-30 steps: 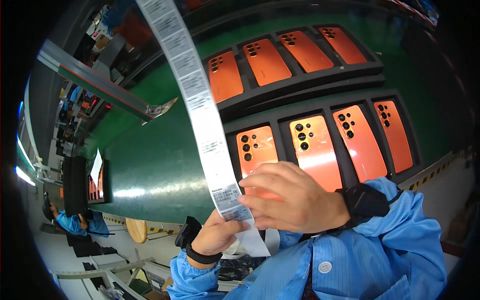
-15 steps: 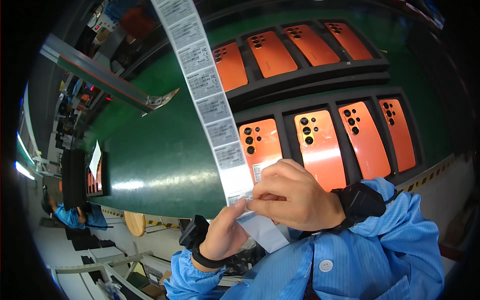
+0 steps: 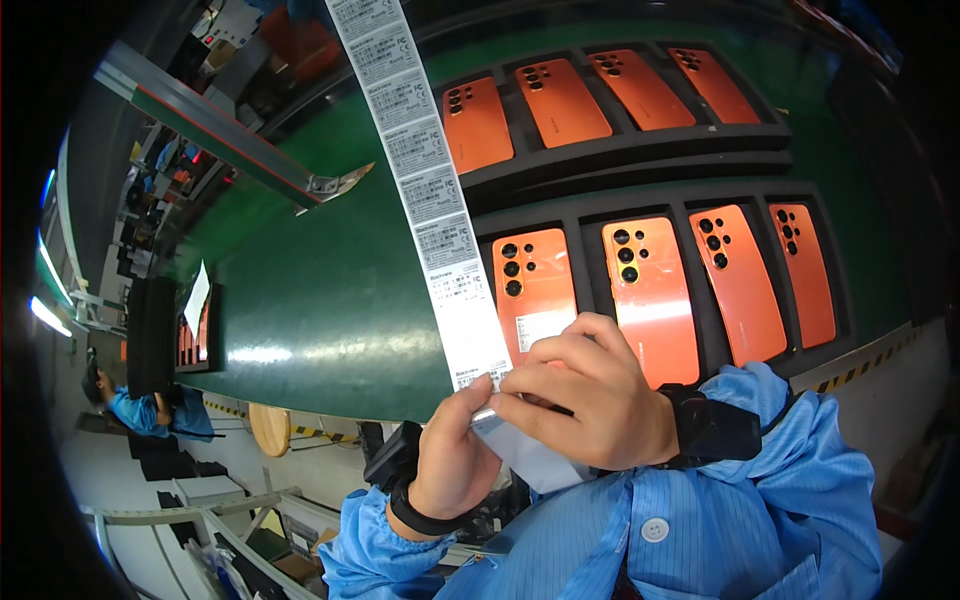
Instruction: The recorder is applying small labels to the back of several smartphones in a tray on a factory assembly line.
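Note:
A long strip of white printed labels [image 3: 430, 185] runs down from the top of the view to my hands, its lower end bent over into a pale blank tail [image 3: 545, 455]. My left hand [image 3: 455, 450] pinches the strip, thumb on top, just below a bare stretch. My right hand [image 3: 595, 405] is curled at the strip's right edge, fingertips bunched by the lowest label; whatever they pinch is hidden. Just beyond its knuckles lies an orange phone [image 3: 540, 275], back up with camera lenses showing, bearing a white label [image 3: 538, 328] partly covered by my fingers.
Orange phones, including this one [image 3: 735, 290], lie in slots of a near black foam tray [image 3: 592, 275]. A second filled tray [image 3: 640, 150] stands behind it on the green table [image 3: 310, 300]. A metal arm [image 3: 220, 135] reaches over the far left. One person [image 3: 150, 410] works beyond the left.
The view has shifted slightly, moving the table and trays right and up. My right hand's knuckles have risen a little, with its fingertips still at the strip. My left hand keeps its pinch.

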A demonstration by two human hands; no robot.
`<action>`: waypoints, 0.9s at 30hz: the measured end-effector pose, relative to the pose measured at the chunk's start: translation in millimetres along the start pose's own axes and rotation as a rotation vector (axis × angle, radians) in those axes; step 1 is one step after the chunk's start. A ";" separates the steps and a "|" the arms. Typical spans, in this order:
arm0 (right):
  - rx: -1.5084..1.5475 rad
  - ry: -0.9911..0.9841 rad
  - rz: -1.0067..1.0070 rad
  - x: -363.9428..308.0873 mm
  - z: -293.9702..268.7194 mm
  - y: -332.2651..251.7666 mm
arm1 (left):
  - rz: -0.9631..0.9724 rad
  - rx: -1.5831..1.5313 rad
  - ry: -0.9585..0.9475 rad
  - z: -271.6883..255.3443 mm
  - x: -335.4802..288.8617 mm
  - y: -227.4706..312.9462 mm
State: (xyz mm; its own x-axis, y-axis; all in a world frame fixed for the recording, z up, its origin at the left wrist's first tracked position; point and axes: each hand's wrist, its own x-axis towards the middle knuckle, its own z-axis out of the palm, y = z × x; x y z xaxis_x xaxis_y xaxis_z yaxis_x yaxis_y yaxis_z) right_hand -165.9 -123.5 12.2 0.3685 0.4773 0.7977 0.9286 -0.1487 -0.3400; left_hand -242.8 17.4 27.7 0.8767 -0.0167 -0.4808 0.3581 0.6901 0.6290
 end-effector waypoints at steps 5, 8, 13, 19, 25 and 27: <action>0.113 -0.020 0.104 -1.6 -0.9 -3.1 | 0.132 0.156 0.007 -6.5 -4.2 -4.8; 0.118 -0.010 0.083 -2.9 0.3 -4.6 | 0.073 0.144 -0.021 -5.9 -7.3 -2.8; 0.065 0.012 0.033 -7.1 2.2 -7.3 | 0.078 0.093 -0.025 -1.2 -8.2 -2.8; 0.044 0.038 0.000 -7.6 4.1 -10.0 | 0.082 0.044 -0.029 -0.9 -8.6 -4.9; 0.060 0.072 -0.027 -6.1 1.9 -14.2 | 0.079 0.023 0.022 -5.9 -10.9 0.4; 0.375 0.069 0.187 3.8 -8.2 -18.3 | 0.058 0.195 -0.014 -5.9 -13.3 17.4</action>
State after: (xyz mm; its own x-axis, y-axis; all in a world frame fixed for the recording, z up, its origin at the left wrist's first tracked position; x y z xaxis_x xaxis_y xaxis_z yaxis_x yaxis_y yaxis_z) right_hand -181.2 -126.0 25.5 0.5432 0.4109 0.7322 0.7698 0.1043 -0.6297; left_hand -250.1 33.9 41.4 0.9016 0.0078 -0.4326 0.3612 0.5366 0.7626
